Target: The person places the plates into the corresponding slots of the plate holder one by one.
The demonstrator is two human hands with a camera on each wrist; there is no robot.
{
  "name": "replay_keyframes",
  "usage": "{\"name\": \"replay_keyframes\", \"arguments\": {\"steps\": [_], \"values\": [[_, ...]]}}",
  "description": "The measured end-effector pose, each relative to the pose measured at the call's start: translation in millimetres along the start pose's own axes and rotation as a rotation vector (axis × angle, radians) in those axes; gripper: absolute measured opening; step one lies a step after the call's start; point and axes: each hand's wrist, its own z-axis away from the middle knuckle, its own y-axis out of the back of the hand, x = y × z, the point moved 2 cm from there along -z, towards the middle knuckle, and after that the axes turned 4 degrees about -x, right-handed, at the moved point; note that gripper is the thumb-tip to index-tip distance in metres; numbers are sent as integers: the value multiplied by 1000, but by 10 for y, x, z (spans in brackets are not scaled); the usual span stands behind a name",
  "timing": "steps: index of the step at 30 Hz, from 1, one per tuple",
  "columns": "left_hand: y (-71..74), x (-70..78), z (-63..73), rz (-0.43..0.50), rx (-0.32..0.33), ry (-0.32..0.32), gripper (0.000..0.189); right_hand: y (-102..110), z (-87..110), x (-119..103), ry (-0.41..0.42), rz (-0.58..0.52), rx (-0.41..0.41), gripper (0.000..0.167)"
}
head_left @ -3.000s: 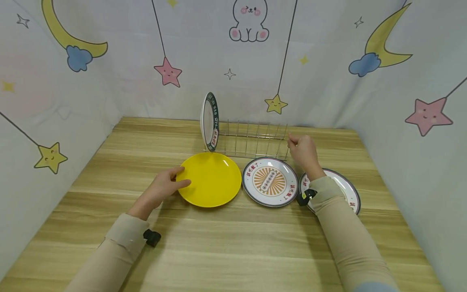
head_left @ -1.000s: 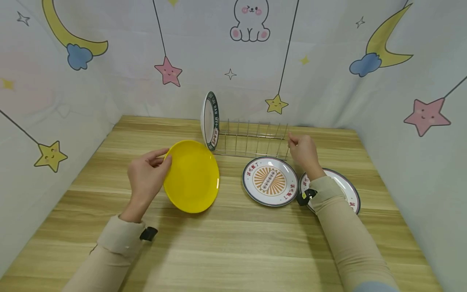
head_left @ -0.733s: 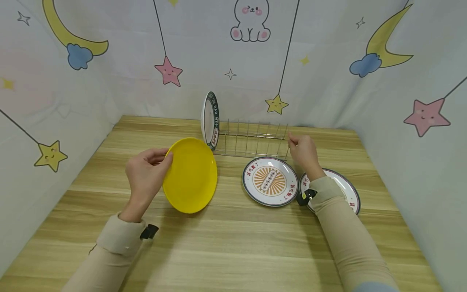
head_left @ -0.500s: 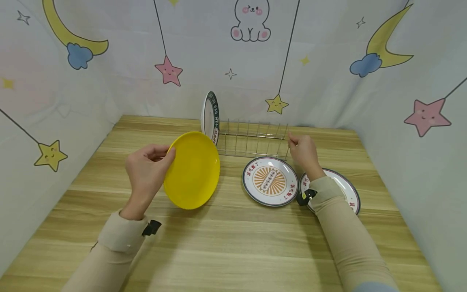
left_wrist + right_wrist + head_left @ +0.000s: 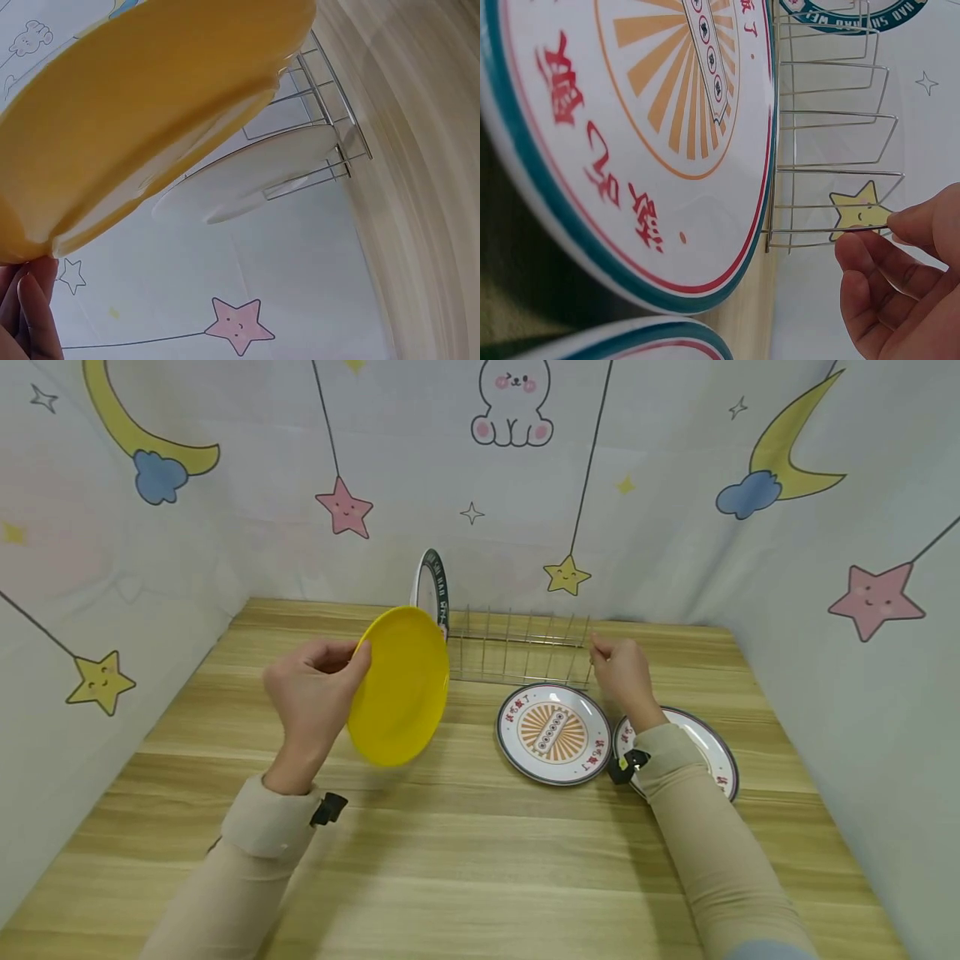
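Observation:
My left hand (image 5: 315, 681) pinches the left rim of a yellow plate (image 5: 401, 689), thumb on its front face. The plate is tilted up and held above the table, in front of the rack's left end. In the left wrist view its underside (image 5: 150, 105) fills the upper left. My right hand (image 5: 624, 670) pinches the end wire of a metal wire plate rack (image 5: 517, 647), as the right wrist view shows at the fingertips (image 5: 900, 225). A white plate with a green rim (image 5: 437, 578) stands upright in the rack's left end, partly hidden by the yellow plate.
A white plate with an orange sunburst (image 5: 555, 735) lies flat before the rack. Another white plate (image 5: 708, 747) lies to its right, partly under my right forearm (image 5: 712, 835). A printed cloth (image 5: 660, 552) hangs behind the wooden table (image 5: 480, 877).
My left hand has gripped the yellow plate, lifted it off the table and tilted it up. Lately it rises further and moves towards the rack. My right hand stays at the rack's end.

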Motion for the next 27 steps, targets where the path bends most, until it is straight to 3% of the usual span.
{"name": "replay_keyframes", "arguments": {"steps": [12,22,27], "values": [[-209,97,-120,-25,44,-83,16,0,-3,4,21,12,8,27],[-350,95,-194,-139,71,-237,19,24,9,-26,48,6,15,27],[-413,64,-219,-143,81,-240,19,19,9,-12,43,3,9,28]]}}
